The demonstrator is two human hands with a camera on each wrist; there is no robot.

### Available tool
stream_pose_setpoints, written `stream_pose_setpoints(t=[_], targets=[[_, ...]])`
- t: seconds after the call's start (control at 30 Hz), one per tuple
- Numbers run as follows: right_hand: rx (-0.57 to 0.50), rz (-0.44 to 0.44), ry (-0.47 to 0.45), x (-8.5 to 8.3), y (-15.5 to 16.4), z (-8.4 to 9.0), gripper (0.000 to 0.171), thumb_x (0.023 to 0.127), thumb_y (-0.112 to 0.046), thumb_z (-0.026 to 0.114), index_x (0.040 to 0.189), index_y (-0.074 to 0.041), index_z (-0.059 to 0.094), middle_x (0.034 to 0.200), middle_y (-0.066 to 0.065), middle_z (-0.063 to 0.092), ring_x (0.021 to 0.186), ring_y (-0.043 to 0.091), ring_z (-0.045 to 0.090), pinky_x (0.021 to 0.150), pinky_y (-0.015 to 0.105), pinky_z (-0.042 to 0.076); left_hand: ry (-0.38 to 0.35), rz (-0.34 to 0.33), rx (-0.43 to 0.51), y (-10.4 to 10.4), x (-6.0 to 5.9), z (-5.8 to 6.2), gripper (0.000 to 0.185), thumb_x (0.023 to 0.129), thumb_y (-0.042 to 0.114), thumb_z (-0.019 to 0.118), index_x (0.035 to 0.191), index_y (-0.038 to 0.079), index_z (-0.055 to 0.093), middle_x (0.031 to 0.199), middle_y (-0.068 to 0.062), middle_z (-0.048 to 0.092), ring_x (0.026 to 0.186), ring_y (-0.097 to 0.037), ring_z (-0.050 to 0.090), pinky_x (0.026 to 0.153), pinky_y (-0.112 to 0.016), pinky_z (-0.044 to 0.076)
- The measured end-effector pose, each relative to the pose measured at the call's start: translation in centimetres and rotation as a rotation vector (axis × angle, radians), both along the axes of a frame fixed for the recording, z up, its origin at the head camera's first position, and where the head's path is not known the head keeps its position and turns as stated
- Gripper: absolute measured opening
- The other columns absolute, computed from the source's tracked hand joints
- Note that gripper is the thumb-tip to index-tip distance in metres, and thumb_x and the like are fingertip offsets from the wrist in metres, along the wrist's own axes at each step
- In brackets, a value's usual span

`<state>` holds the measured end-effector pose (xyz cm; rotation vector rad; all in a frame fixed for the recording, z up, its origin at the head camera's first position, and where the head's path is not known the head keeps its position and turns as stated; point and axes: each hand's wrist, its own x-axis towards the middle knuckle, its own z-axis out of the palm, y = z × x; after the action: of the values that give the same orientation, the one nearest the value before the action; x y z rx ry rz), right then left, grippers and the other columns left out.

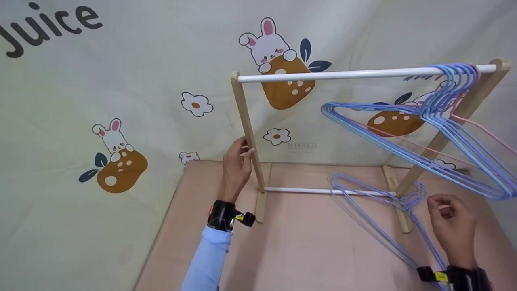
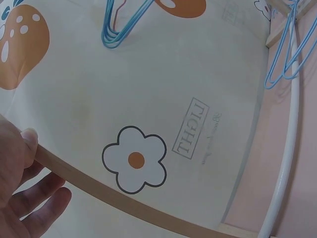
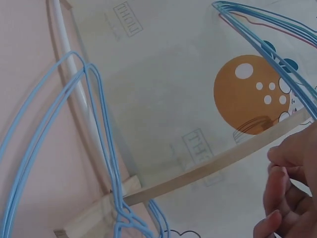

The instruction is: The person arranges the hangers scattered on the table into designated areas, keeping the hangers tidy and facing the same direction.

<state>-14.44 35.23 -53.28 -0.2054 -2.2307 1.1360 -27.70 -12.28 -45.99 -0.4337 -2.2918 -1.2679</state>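
A small wooden clothes rack (image 1: 247, 121) with a white top rail (image 1: 343, 74) stands on a pink table (image 1: 307, 246). My left hand (image 1: 243, 151) grips its left upright; in the left wrist view the thumb and fingers (image 2: 25, 196) wrap that upright (image 2: 99, 186). Several blue hangers and a pink one (image 1: 444, 117) hang at the rail's right end. More blue hangers (image 1: 363, 210) lie flat on the table by the rack's right foot. My right hand (image 1: 439, 205) hovers just right of their hooks (image 1: 412, 198), fingers (image 3: 290, 198) curled with nothing visibly between them.
A cream backdrop printed with bunnies and flowers (image 1: 121, 161) rises behind and to the left of the table. The rack's white bottom rail (image 1: 323, 190) and wooden feet (image 1: 398, 202) rest on the table. Hanging hangers (image 3: 267, 39) reach out over the right hand.
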Motion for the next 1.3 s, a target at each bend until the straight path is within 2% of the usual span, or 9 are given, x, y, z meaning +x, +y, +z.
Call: stream_pose_setpoints(t=[0.1,0.17,0.3,0.4,0.63,0.8,0.93,1.13,1.3], targets=[[0.072,0.027,-0.099,0.0,0.4,-0.7,0.010,0.084,-0.005,0.068,0.094,-0.002,0.066,0.084,0.004,0.060,0.059,0.006,0.054,0.055,0.008,0.040,0.002,0.000,0.000,0.0,0.0,0.0,0.037,0.094,0.010,0.055,0.131,0.004,0.049,0.114,-0.007,0.057,0.097,-0.013,0.059,0.076,-0.020,0.052],[0.136,0.055,-0.175,0.0,0.7,-1.2,0.012,0.085,-0.007,0.068,0.095,-0.002,0.065,0.087,0.008,0.061,0.065,0.012,0.057,0.057,0.010,0.041,0.011,-0.002,0.001,0.0,0.0,0.0,0.037,0.094,0.009,0.055,0.130,0.004,0.049,0.113,-0.008,0.057,0.097,-0.014,0.059,0.076,-0.021,0.052],[0.239,0.124,-0.383,0.1,1.3,-2.0,0.023,0.086,-0.015,0.067,0.102,0.002,0.062,0.095,0.019,0.057,0.076,0.032,0.059,0.060,0.027,0.048,0.022,-0.008,0.002,-0.1,0.0,-0.1,0.037,0.094,0.009,0.055,0.130,0.003,0.049,0.114,-0.009,0.057,0.097,-0.016,0.059,0.076,-0.022,0.052],[0.260,0.166,-0.502,0.3,1.7,-2.4,0.030,0.086,-0.018,0.066,0.106,0.004,0.059,0.098,0.024,0.056,0.076,0.035,0.058,0.057,0.038,0.047,0.019,-0.012,0.002,0.0,0.0,-0.1,0.038,0.095,0.010,0.055,0.131,0.003,0.048,0.115,-0.010,0.057,0.098,-0.015,0.059,0.076,-0.022,0.052],[0.276,0.207,-0.659,0.5,2.5,-3.7,0.037,0.084,-0.019,0.067,0.109,0.005,0.056,0.096,0.024,0.059,0.077,0.034,0.057,0.055,0.039,0.044,0.008,-0.005,-0.005,-0.1,0.0,-0.1,0.038,0.094,0.009,0.055,0.132,0.003,0.048,0.116,-0.009,0.056,0.099,-0.014,0.059,0.077,-0.021,0.051],[0.261,0.224,-0.721,0.4,2.5,-4.5,0.040,0.084,-0.023,0.067,0.109,0.006,0.055,0.096,0.022,0.059,0.080,0.034,0.057,0.061,0.046,0.046,0.006,0.002,-0.011,-0.1,0.1,0.0,0.039,0.094,0.009,0.055,0.132,0.004,0.048,0.117,-0.008,0.057,0.099,-0.013,0.058,0.077,-0.020,0.051],[0.255,0.218,-0.736,0.4,2.4,-5.0,0.038,0.084,-0.023,0.068,0.106,0.006,0.056,0.093,0.019,0.060,0.079,0.031,0.056,0.061,0.043,0.045,0.007,-0.004,-0.008,-0.1,0.1,0.0,0.038,0.094,0.009,0.055,0.132,0.004,0.048,0.117,-0.008,0.057,0.099,-0.013,0.058,0.078,-0.020,0.051],[0.284,0.213,-0.646,0.5,2.1,-5.5,0.030,0.081,-0.015,0.070,0.099,0.006,0.059,0.084,0.013,0.061,0.072,0.027,0.056,0.054,0.036,0.043,0.021,-0.013,-0.004,-0.1,0.1,0.0,0.037,0.095,0.009,0.054,0.131,0.004,0.049,0.115,-0.008,0.057,0.099,-0.014,0.059,0.077,-0.021,0.052],[0.293,0.187,-0.609,0.5,2.0,-6.0,0.022,0.080,-0.010,0.070,0.093,0.004,0.061,0.077,0.007,0.059,0.066,0.023,0.053,0.052,0.032,0.040,0.021,-0.019,-0.006,-0.1,0.2,0.1,0.037,0.095,0.007,0.054,0.131,0.003,0.048,0.116,-0.010,0.056,0.098,-0.015,0.059,0.077,-0.021,0.052]])
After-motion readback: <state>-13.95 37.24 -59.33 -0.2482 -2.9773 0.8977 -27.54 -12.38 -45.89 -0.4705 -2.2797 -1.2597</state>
